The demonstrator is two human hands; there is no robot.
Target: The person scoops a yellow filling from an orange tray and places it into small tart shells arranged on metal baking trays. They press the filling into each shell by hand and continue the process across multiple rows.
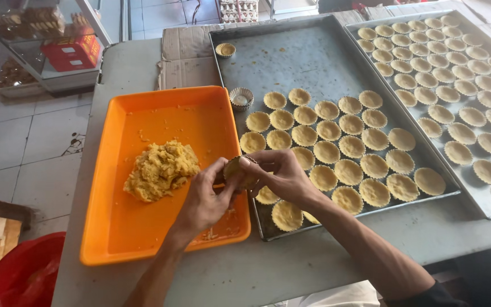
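While both hands meet over the edge where the orange tray [115, 227] and the near baking tray [313, 57] touch, the left hand [206, 196] and right hand [277, 173] are closed together on one tart shell [235, 169], thumbs pressing its dough. Just left of the left hand lies the dough heap [160, 169], a fair amount remaining. Beyond the right hand sit rows of lined shells [336, 142], roughly half that tray bare. Farther right, a second tray [487, 210] looks full.
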